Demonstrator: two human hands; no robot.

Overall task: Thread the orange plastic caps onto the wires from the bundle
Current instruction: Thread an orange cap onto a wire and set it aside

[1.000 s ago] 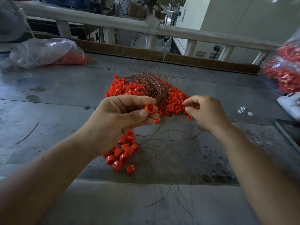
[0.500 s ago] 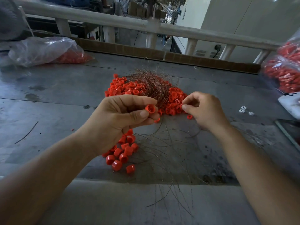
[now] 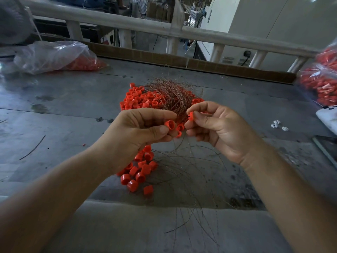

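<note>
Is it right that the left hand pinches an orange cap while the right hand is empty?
No. The head view shows the right hand is not empty: its fingers pinch a second orange cap. The left hand does pinch an orange cap.

The heap of caps (image 3: 138, 99) lies at the middle of the worktop (image 3: 73, 110); the bundle of wires (image 3: 175, 95) rests on the heap's right half. Before them the left hand (image 3: 138, 132) and right hand (image 3: 218, 128) meet above the worktop; the left fingers pinch one cap (image 3: 169, 124), the right fingers pinch a second cap (image 3: 191, 115) just beside it. Below the left hand sits a cluster of caps (image 3: 138, 170); loose wires (image 3: 191, 170) spread to its right and toward the near edge. A bag (image 3: 54, 55) lies far left, another bag (image 3: 321, 77) far right; small bits (image 3: 277, 125) lie right of the right hand; a railing (image 3: 127, 21) runs behind the worktop.
</note>
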